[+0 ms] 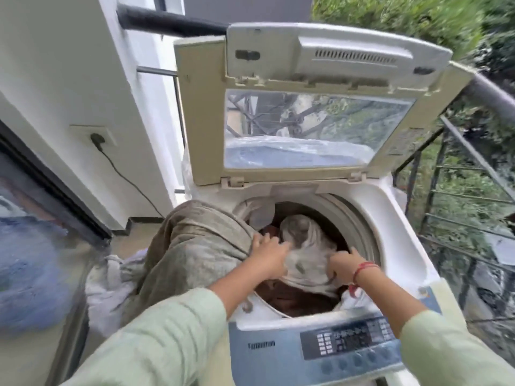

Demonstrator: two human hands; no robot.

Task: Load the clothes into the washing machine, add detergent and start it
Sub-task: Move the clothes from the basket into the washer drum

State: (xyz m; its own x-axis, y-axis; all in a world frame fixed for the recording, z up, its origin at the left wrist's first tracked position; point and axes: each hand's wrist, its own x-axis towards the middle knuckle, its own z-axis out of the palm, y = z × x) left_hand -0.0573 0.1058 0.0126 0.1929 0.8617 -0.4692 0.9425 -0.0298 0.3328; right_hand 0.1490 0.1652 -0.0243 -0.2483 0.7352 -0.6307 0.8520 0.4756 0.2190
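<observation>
We stand at the washer (390, 215), its lid (320, 107) folded upright at the back. In the drum (359, 227) a pale cloth (306, 240) lies heaped on top of a brown cloth (292, 298).

Our left hand (269, 253) lies at the drum's left rim with its fingers spread and fairly straight. It presses down where the pale cloth meets an olive blanket (189, 246). The picture is blurred there, so we cannot tell whether any finger hooks the fabric.

Our right hand (342, 264) is at the near right of the drum. Its fingers are curled into the pale cloth and grasp it, with one finger sticking up. A red bracelet (363, 270) circles that wrist.

The blanket hangs over the washer's left edge, part inside the drum and most of it outside. Below it more pale laundry (103, 288) is piled beside the machine.

The panel (354, 341) runs along the near edge, between our sleeves. On the wall to the left a plug (97, 139) sits in a socket. A railing (473, 162) stands to the right of the washer.
</observation>
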